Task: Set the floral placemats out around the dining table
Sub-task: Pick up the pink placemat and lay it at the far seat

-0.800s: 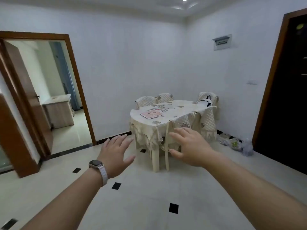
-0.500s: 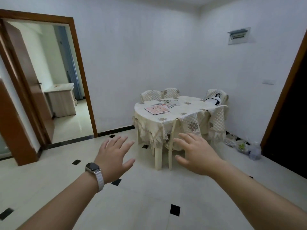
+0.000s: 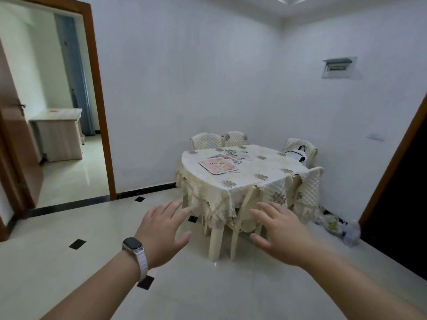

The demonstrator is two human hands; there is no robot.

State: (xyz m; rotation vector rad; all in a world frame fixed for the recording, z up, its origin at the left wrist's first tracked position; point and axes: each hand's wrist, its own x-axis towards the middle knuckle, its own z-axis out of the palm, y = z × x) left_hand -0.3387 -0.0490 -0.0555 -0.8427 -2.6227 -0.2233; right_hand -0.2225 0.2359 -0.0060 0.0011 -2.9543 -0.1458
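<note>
A dining table (image 3: 270, 168) with a cream lace cloth stands in the far right corner of the room. On its left part lies a pile of floral placemats (image 3: 218, 165), a pink one on top, with more floral mats (image 3: 238, 154) just behind it. My left hand (image 3: 163, 229), a watch on its wrist, and my right hand (image 3: 280, 229) are stretched forward, fingers spread, holding nothing. Both hands are well short of the table, over the floor in front of it.
Padded chairs (image 3: 308, 188) surround the table, one pushed in at the near side. A white bag (image 3: 298, 154) rests on the far right chair. Bags and a bottle (image 3: 351, 229) lie on the floor by the right wall. An open doorway (image 3: 57, 112) is at the left.
The table has grown larger and shifted right in view as I moved closer. Both hands stay spread and empty in front of me.
</note>
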